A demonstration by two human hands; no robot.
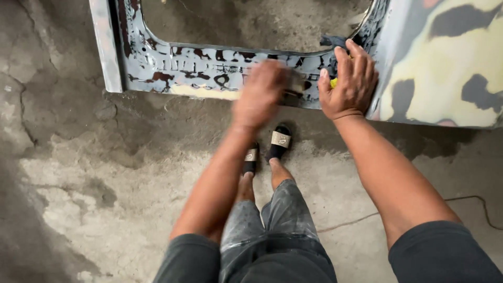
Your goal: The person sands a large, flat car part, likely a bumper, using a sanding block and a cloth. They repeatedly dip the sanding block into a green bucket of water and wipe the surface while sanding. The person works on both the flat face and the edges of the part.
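Sanding pad, a small pale block, sits under the fingers of the left hand, pressed flat against the lower rail of a car door panel; both hand and pad are blurred, so the exact grip cannot be told beyond the fingers lying over the block. That panel stands on edge on the concrete floor, its grey skin mottled with dark red and black patches and a pale strip along the bottom edge, with a window-like opening above the rail. To the right the panel widens into a broad face covered in cream filler with grey blotches. There the right hand rests with its fingers spread over the corner of the panel, its grip closed loosely on a dark cloth and something small and yellow showing beneath the thumb. Below, two feet in black sandals stand on the floor just beside the panel, and a thin cable trails across the concrete at lower right.
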